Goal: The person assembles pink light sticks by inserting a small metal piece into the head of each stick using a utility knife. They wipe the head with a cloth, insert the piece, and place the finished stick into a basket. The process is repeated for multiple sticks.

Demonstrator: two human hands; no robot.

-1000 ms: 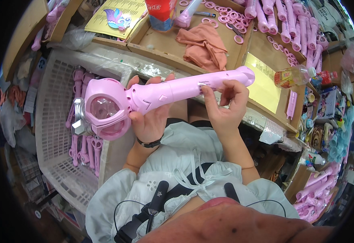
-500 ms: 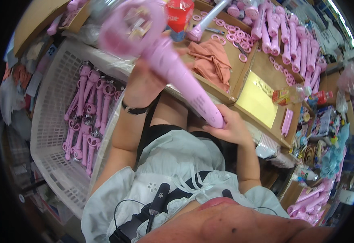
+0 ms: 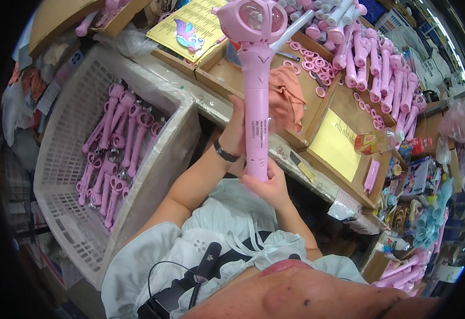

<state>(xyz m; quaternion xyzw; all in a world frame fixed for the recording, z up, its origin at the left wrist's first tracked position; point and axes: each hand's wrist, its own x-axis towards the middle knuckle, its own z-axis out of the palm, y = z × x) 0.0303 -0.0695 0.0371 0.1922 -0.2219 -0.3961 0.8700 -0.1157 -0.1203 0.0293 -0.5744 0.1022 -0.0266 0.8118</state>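
A pink toy wand (image 3: 256, 101) with a rounded, looped head stands nearly upright in front of me. My left hand (image 3: 235, 130), wearing a black wristband, lies along the middle of its handle; most of its fingers are hidden behind the wand. Lower down, my right hand (image 3: 271, 186) is closed around the handle's bottom end. Small dark print marks the handle's lower half. Behind the wand, an orange-pink cloth (image 3: 287, 101) lies in a cardboard tray (image 3: 227, 74).
To the left, a white plastic basket (image 3: 57, 175) holds several finished-looking pink wands (image 3: 113, 119). Pink rings (image 3: 315, 66) and a pile of pink handles (image 3: 373, 53) are at the back right. A yellow sheet (image 3: 336, 143) and a plastic bottle (image 3: 376, 141) lie nearer.
The wand has swung from leaning left to nearly upright, its head moving right. My left hand has moved right and down the handle; my right hand has shifted left, still at the bottom end.
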